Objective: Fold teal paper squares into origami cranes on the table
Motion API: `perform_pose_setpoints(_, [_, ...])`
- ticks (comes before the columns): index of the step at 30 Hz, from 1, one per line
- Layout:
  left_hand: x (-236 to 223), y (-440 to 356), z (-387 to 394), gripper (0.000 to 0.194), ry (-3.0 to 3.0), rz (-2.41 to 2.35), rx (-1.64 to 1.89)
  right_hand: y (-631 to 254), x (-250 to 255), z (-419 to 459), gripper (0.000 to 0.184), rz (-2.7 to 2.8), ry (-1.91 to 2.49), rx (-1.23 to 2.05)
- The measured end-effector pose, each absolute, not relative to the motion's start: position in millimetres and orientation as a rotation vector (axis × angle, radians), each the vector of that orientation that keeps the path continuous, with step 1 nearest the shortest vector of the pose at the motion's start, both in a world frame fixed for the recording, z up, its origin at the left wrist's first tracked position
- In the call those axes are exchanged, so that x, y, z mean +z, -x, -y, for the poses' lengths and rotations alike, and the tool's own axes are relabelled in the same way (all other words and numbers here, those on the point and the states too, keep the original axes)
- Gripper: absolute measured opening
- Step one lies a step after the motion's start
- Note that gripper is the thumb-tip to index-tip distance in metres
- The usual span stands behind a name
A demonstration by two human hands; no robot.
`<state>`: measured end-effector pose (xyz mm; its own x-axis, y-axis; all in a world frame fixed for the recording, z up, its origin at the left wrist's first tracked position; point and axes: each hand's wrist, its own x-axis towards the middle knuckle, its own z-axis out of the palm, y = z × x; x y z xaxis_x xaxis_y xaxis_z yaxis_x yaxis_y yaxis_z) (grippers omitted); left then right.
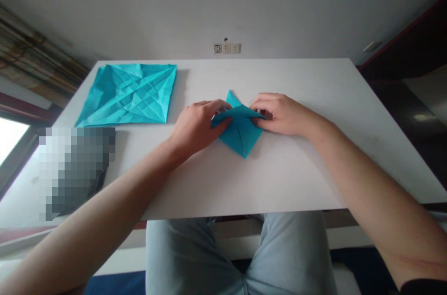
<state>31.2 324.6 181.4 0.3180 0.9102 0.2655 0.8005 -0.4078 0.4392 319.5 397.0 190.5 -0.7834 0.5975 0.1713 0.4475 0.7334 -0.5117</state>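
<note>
forearms (118,199) cropped; left hand (197,123), right hand (281,113) pinch folded paper (240,133), far side hidden.

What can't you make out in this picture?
All in the head view:
Object at left: blurred by pixelation, so I can't tell what it is.
Folded blue paper: its underside is hidden by its own upper layers.
Left hand: some fingertips are hidden behind that paper.
Patterned curtain: cut off by the left edge.
</note>
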Motion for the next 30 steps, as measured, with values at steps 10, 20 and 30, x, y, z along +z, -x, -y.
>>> perform_pose_setpoints(10, [185, -39, -323, 0.020, -2.339, -1.681, 0.648, -306, 190, -387, 0.026, 2.544, 0.996, 0.473])
perform_pose_setpoints(20, [181, -35, -328, 0.028, -2.206, -1.739, 0.764, -313, 204, -387, 0.033, 2.577, 0.952, 0.748])
perform_pose_setpoints(30, [168, -30, -331, 0.047, -2.169, -1.783, 1.032, -325, 208, -390, 0.048, 2.611, 0.846, 0.960])
